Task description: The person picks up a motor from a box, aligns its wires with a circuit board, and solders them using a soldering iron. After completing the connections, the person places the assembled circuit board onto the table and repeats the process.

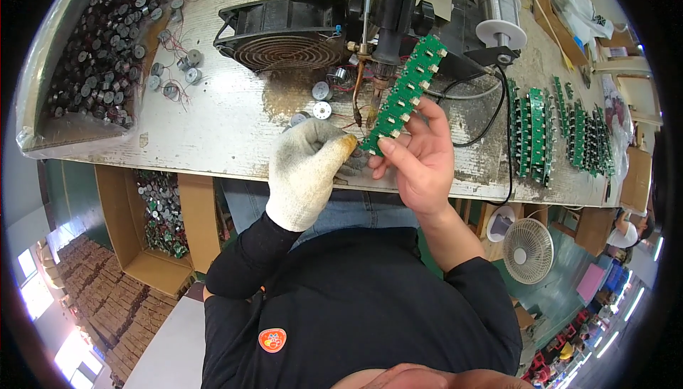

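The person's right hand (416, 165), bare, is clamped on a long green circuit board strip (403, 95), pinching its lower end between thumb and fingers. The strip's long axis runs slantwise, from that pinched end near the table's front edge up and to the right, so that its upper end lies beside the dark soldering tool (388, 33) that hangs over the worn table (213, 126). The thin metal tip of that tool comes down just to the left of the strip's middle.

The left hand (307, 172), in a white knit glove with yellowed fingertips, is closed over something small right at the strip's lower end (what it pinches is hidden by the fingers, so it cannot be told). The two hands are together, almost touching at that end, and both are equally close to the strip; only the right one plainly carries it.

Behind the hands a black fan (284, 33) lies flat on the table, with a few small round metal parts (321, 101) between it and the glove. A clear bag of many more such parts (107, 40) fills the far left. A spool of solder wire (500, 16) stands to the right of the tool, and rows of further green boards (558, 133) stand on edge at the right side of the table.
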